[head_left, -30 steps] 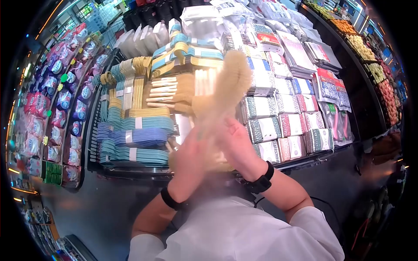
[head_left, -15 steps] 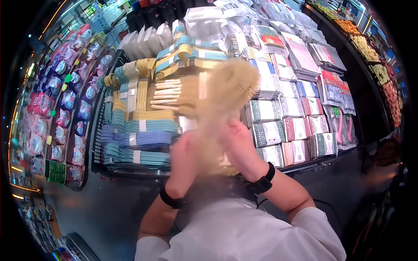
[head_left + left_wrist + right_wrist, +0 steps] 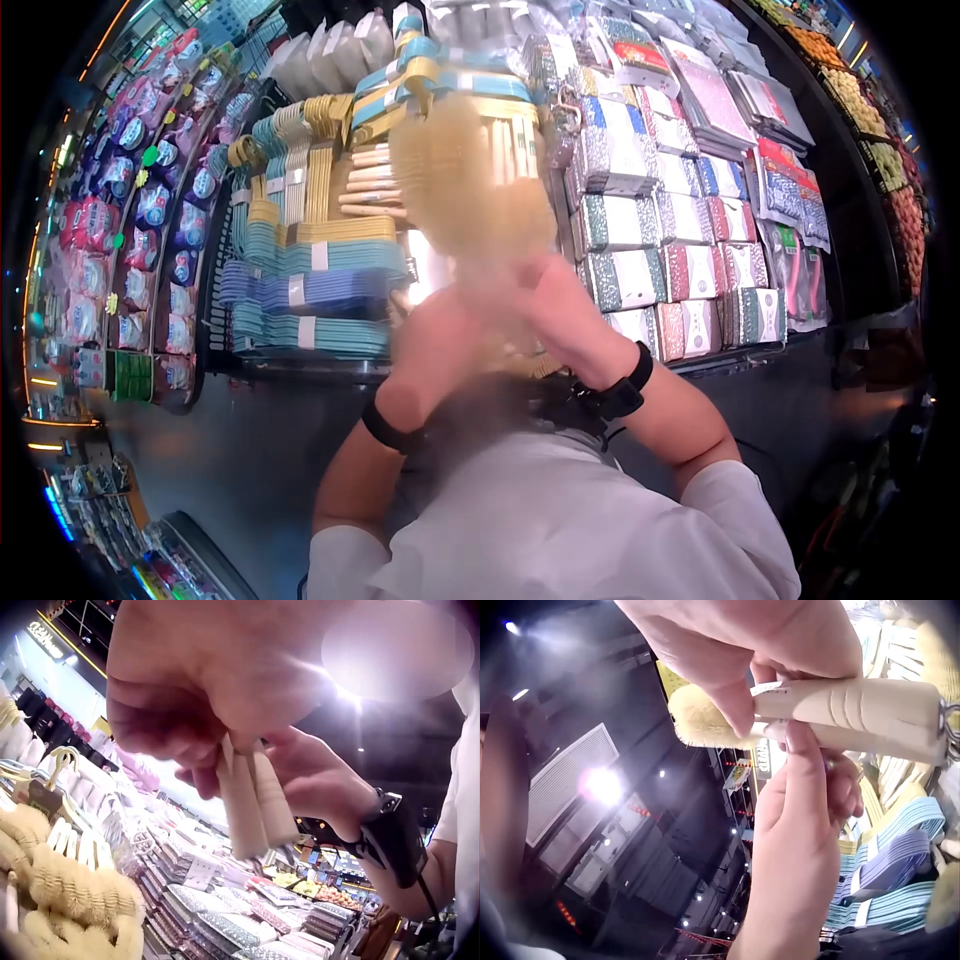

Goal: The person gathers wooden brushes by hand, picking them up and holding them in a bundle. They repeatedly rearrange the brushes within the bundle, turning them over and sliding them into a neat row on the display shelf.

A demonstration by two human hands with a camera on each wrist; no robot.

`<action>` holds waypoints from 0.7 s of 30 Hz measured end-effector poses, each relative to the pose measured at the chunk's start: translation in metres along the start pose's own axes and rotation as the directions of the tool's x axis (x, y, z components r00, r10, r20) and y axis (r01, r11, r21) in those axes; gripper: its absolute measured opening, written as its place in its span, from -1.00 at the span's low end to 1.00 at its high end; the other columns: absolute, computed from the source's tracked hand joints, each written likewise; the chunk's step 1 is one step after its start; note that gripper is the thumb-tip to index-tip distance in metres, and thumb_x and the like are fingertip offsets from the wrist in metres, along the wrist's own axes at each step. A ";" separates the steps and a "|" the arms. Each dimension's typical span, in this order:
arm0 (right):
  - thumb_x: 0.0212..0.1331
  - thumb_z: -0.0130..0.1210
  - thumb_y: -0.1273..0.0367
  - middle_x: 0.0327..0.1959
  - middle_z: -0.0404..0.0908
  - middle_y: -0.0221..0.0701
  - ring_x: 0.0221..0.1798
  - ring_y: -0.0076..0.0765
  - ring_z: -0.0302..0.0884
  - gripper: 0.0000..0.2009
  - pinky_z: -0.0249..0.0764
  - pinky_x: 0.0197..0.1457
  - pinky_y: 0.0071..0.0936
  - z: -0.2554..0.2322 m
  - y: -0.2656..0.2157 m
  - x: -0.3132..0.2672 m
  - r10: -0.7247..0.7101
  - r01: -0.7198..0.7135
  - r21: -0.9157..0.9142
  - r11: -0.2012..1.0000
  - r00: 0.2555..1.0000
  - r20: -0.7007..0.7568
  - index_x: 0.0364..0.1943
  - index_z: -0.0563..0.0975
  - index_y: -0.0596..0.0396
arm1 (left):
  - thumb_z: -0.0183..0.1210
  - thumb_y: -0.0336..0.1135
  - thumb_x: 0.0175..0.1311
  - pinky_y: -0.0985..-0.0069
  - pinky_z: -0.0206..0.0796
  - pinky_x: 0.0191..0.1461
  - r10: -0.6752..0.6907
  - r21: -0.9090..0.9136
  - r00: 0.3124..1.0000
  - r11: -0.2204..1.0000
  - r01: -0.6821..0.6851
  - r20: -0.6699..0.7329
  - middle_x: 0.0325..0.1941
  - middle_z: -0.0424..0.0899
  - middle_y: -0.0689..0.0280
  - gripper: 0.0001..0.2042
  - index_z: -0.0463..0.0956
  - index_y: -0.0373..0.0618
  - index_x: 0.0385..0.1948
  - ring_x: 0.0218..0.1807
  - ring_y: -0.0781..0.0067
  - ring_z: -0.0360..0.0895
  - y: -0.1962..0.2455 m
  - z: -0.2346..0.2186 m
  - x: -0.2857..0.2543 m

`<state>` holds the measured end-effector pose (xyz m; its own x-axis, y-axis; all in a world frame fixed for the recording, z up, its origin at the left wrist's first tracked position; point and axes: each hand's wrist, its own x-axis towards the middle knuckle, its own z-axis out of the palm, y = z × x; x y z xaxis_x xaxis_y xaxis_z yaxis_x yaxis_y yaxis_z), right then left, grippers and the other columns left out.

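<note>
Two cream bristle brushes (image 3: 450,170) are held together in front of the body, their heads pointing away and blurred in the head view. Their beige handles (image 3: 885,712) lie side by side with metal rings at the ends. My left hand (image 3: 440,335) pinches the handles, its thumb beside a small white label (image 3: 772,688). From the other side my right hand (image 3: 560,310) grips them near the same spot. In the left wrist view, the handle ends hang below my left hand, and the right hand is close behind them.
Below lies a black crate (image 3: 215,300) of bundled blue and yellow brushes (image 3: 315,255), with more wooden-handled brushes (image 3: 375,185). To the right are stacks of wrapped scouring cloths (image 3: 620,280). Bagged goods hang on a rack (image 3: 130,240) at left; fruit (image 3: 835,90) is at far right.
The bristle heads have swung left and apart, so two heads now show. Both hands stay on the handles. The view has shifted slightly.
</note>
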<state>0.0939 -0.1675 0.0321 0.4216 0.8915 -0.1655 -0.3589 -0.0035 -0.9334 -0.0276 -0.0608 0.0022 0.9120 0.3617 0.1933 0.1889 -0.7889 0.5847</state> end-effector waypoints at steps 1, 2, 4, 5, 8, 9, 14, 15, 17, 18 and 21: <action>0.26 0.09 0.35 -0.34 0.60 -0.43 -0.22 -0.59 0.50 -0.78 0.43 -0.16 -0.59 -0.009 0.002 0.001 0.017 -0.015 -0.069 0.997 0.999 0.029 -0.17 0.53 0.26 | 0.04 -0.29 0.31 0.27 0.31 -0.22 0.014 -0.031 0.999 0.999 -0.012 0.040 -0.38 0.54 0.09 -0.80 0.51 -0.26 -0.36 -0.29 0.00 0.48 0.001 -0.002 0.000; 0.26 0.08 0.35 -0.32 0.60 -0.42 -0.22 -0.57 0.52 -0.77 0.44 -0.17 -0.58 -0.015 0.008 -0.002 0.024 -0.024 -0.037 0.999 1.000 0.007 -0.15 0.54 0.26 | 0.05 -0.29 0.31 0.28 0.32 -0.21 -0.024 -0.083 0.992 0.996 0.034 0.124 -0.37 0.55 0.09 -0.81 0.52 -0.25 -0.33 -0.27 0.01 0.49 0.000 -0.007 0.000; 0.26 0.07 0.36 -0.30 0.62 -0.41 -0.22 -0.55 0.54 -0.76 0.45 -0.17 -0.57 -0.030 0.018 -0.004 0.029 -0.028 0.013 1.000 0.999 -0.034 -0.13 0.54 0.27 | 0.06 -0.29 0.30 0.30 0.33 -0.19 -0.075 -0.178 0.958 0.976 0.128 0.278 -0.34 0.57 0.09 -0.80 0.54 -0.24 -0.28 -0.25 0.01 0.51 -0.004 -0.016 0.006; 0.23 0.10 0.39 -0.28 0.63 -0.41 -0.25 -0.55 0.57 -0.78 0.48 -0.21 -0.55 -0.039 0.023 -0.005 0.047 -0.061 -0.119 0.991 0.992 -0.116 -0.13 0.54 0.27 | 0.05 -0.30 0.29 0.34 0.34 -0.19 -0.090 -0.284 0.953 0.942 0.176 0.290 -0.32 0.61 0.07 -0.80 0.57 -0.21 -0.23 -0.24 0.03 0.55 -0.005 -0.017 0.008; 0.19 0.13 0.44 -0.28 0.63 -0.41 -0.29 -0.54 0.58 -0.81 0.50 -0.24 -0.55 -0.058 0.037 -0.015 0.147 -0.130 0.097 0.987 0.969 -0.196 -0.15 0.55 0.24 | 0.04 -0.30 0.28 0.33 0.37 -0.19 -0.209 -0.056 0.866 0.963 0.262 0.455 -0.32 0.63 0.06 -0.79 0.60 -0.19 -0.23 -0.24 0.05 0.57 -0.042 0.003 0.017; 0.17 0.15 0.49 -0.27 0.64 -0.39 -0.29 -0.52 0.59 -0.81 0.52 -0.25 -0.55 -0.063 0.040 -0.018 0.168 -0.150 0.099 0.984 0.964 -0.207 -0.14 0.55 0.23 | 0.05 -0.29 0.27 0.28 0.39 -0.17 -0.101 -0.002 0.934 0.994 0.108 0.342 -0.33 0.65 0.07 -0.80 0.62 -0.18 -0.28 -0.24 0.05 0.58 -0.064 0.023 0.017; 0.25 0.09 0.43 -0.20 0.64 -0.34 -0.20 -0.48 0.61 -0.78 0.55 -0.15 -0.52 -0.074 0.056 -0.024 0.205 -0.161 0.230 0.960 0.961 -0.185 -0.06 0.51 0.22 | 0.18 -0.20 0.13 0.21 0.40 -0.07 -0.087 0.197 0.743 0.978 -0.062 0.664 -0.24 0.67 0.13 -0.74 0.61 -0.10 -0.20 -0.14 0.08 0.59 -0.084 0.038 0.027; 0.29 0.06 0.41 -0.17 0.64 -0.32 -0.16 -0.47 0.62 -0.77 0.56 -0.10 -0.50 -0.075 0.057 -0.025 0.216 -0.175 0.241 0.954 0.964 -0.154 -0.03 0.49 0.22 | 0.21 -0.18 0.09 0.20 0.40 -0.06 -0.119 0.249 0.652 0.962 -0.111 0.749 -0.21 0.67 0.14 -0.71 0.60 -0.09 -0.17 -0.12 0.09 0.59 -0.087 0.036 0.028; 0.30 0.05 0.39 -0.15 0.63 -0.31 -0.14 -0.42 0.61 -0.76 0.57 -0.08 -0.45 -0.070 0.054 -0.027 0.246 -0.200 0.234 0.952 0.951 -0.189 -0.03 0.48 0.22 | 0.26 -0.16 0.02 0.19 0.39 -0.05 -0.202 0.334 0.638 0.938 -0.092 0.743 -0.18 0.66 0.14 -0.65 0.57 -0.06 -0.14 -0.10 0.08 0.59 -0.099 0.050 0.023; 0.30 0.05 0.39 -0.13 0.62 -0.31 -0.13 -0.40 0.61 -0.76 0.58 -0.08 -0.42 -0.067 0.053 -0.025 0.254 -0.206 0.231 0.951 0.946 -0.200 -0.03 0.47 0.23 | 0.29 -0.15 -0.02 0.19 0.39 -0.05 -0.248 0.384 0.634 0.919 -0.084 0.733 -0.17 0.65 0.15 -0.62 0.56 -0.04 -0.12 -0.08 0.08 0.58 -0.106 0.056 0.021; 0.32 0.03 0.37 -0.02 0.57 -0.27 -0.05 -0.32 0.59 -0.73 0.59 -0.04 -0.35 -0.067 0.063 -0.024 0.148 -0.108 0.269 0.957 0.980 -0.133 0.01 0.42 0.21 | 0.27 -0.18 0.01 0.18 0.38 -0.07 -0.142 0.354 0.682 0.918 -0.181 0.718 -0.17 0.63 0.13 -0.66 0.56 0.01 -0.13 -0.12 0.03 0.57 -0.119 0.055 0.017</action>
<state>0.1169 -0.2195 -0.0440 0.4710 0.8127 -0.3430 -0.6128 0.0218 -0.7899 -0.0150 0.0118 -0.1070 0.8560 0.0023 -0.5170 0.1373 -0.9651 0.2229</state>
